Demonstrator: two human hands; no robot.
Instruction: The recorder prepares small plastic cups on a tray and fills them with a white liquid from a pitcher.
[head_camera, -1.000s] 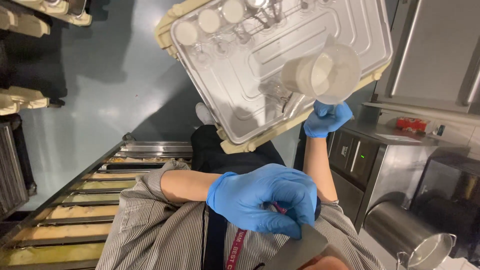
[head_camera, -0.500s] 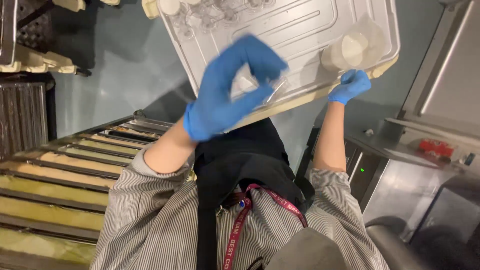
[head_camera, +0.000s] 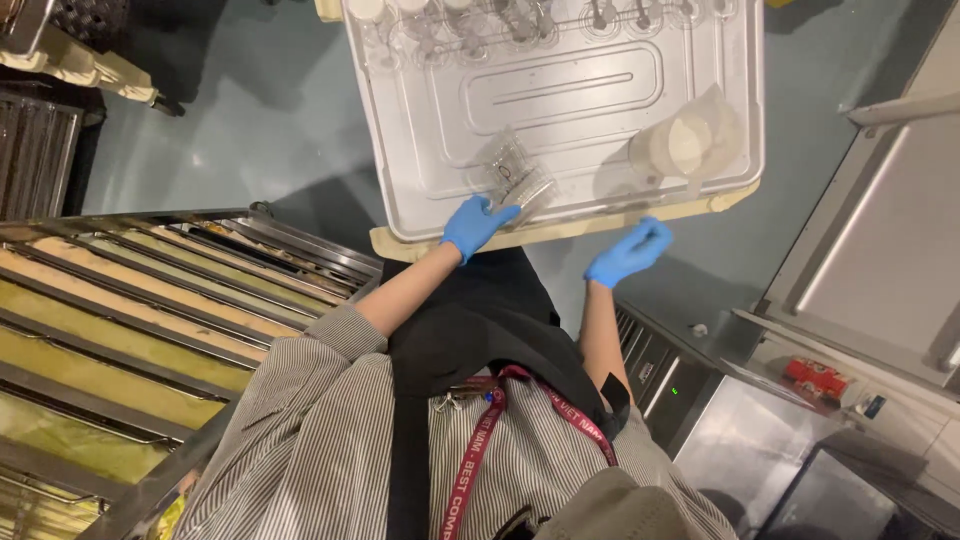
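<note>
A large pale grey tray (head_camera: 560, 95) rests on a cream one in front of me. My left hand (head_camera: 474, 226), in a blue glove, reaches onto its near edge and its fingertips grip a small clear plastic container (head_camera: 517, 180) lying on the tray. My right hand (head_camera: 628, 252), also gloved, hovers just off the tray's near edge with fingers loosely extended and nothing in it. A translucent plastic jug (head_camera: 690, 145) stands on the tray's right side, apart from that hand. Several small clear cups (head_camera: 520, 18) line the far edge.
A metal rack of yellowish shelves (head_camera: 120, 300) stands close on my left. On my right are a stainless steel appliance (head_camera: 760, 440) and a grey metal door (head_camera: 880, 250). Grey floor (head_camera: 260, 110) lies beyond the tray, and a dark apron and red lanyard (head_camera: 480, 450) hang below me.
My left hand rose from my chest with the clear container and brought it down onto the tray. My right hand drew back from beside the jug to just off the tray's edge.
</note>
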